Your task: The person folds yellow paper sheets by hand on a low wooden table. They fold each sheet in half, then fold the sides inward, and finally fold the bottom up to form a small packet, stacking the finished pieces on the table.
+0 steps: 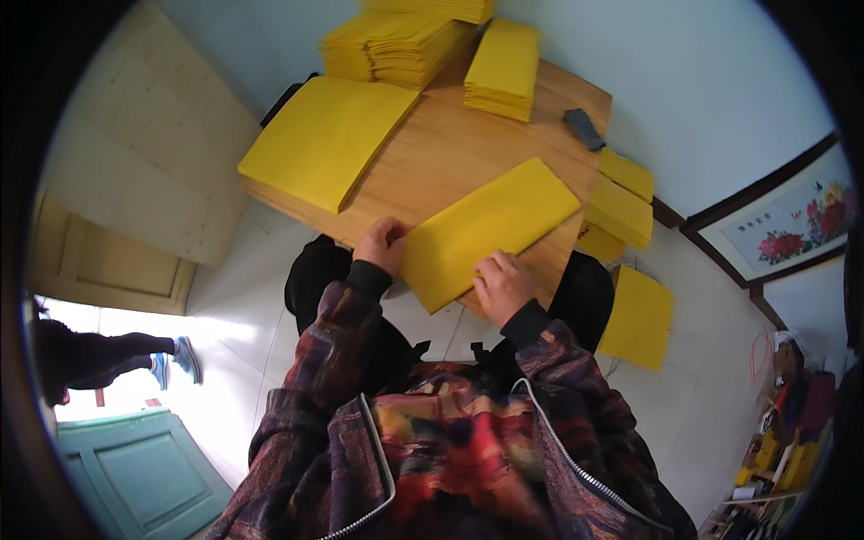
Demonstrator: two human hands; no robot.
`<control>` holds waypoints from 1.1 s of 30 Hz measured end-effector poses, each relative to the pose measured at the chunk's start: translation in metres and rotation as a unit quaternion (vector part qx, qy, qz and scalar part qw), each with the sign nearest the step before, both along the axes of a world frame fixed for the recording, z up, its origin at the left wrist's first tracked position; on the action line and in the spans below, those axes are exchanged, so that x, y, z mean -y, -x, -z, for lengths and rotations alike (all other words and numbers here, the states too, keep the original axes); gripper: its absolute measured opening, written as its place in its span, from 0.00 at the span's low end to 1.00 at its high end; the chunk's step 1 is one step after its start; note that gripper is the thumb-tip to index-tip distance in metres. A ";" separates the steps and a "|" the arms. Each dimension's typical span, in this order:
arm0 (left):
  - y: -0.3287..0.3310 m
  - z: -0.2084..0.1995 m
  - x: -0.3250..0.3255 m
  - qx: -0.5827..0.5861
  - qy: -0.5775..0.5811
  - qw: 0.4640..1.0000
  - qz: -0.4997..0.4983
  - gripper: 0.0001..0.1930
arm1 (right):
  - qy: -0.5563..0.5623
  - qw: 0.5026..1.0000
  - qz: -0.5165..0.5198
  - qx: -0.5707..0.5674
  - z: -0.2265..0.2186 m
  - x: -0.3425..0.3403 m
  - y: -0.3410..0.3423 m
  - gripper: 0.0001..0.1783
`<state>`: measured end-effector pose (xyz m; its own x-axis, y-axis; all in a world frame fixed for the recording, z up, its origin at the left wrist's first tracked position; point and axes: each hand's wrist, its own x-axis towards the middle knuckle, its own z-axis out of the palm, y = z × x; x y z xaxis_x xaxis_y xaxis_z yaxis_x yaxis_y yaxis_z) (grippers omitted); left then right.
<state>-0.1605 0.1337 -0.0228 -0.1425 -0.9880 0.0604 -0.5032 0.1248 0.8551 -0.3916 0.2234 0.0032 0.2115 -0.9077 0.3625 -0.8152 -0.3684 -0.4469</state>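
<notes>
A folded yellow sheet (490, 229), paper or thin felt-like stuff, lies slantwise on the wooden table (432, 171), its near corner jutting past the front edge. At its left end my left hand (382, 246) is closed, thumb and fingers pinched at the border. My right hand (504, 283) has its fingers curled over the near long edge, gripping it from above. Left of the hands rests a pile of wider yellow sheets (328, 135), reaching the table's left edge. Fingertips of both hands are partly hidden.
Folded yellow stacks (387, 45) and a narrower bundle (502, 67) stand at the table's back. A dark grey object (584, 129) lies near the right edge. More yellow bundles (621, 211) sit beyond that side. Someone's legs (117, 351) show at the doorway, left.
</notes>
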 end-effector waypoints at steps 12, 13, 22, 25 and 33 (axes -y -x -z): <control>0.051 -0.008 -0.042 0.384 0.165 0.896 0.150 0.30 | -0.100 0.994 0.009 0.040 -0.006 0.025 0.002 0.05; 0.051 -0.007 -0.042 0.381 0.165 0.897 0.153 0.30 | -0.140 0.988 0.017 0.058 -0.006 0.028 0.002 0.06; 0.050 -0.008 -0.040 0.389 0.157 0.892 0.169 0.31 | -0.054 0.995 0.028 -0.083 0.017 0.083 0.019 0.34; 0.050 -0.010 -0.041 0.394 0.148 0.891 0.171 0.32 | -0.099 0.985 0.052 -0.131 0.026 0.099 0.046 0.38; 0.049 -0.008 -0.040 0.379 0.146 0.898 0.167 0.31 | -0.184 0.961 0.163 -0.126 0.017 0.147 0.118 0.38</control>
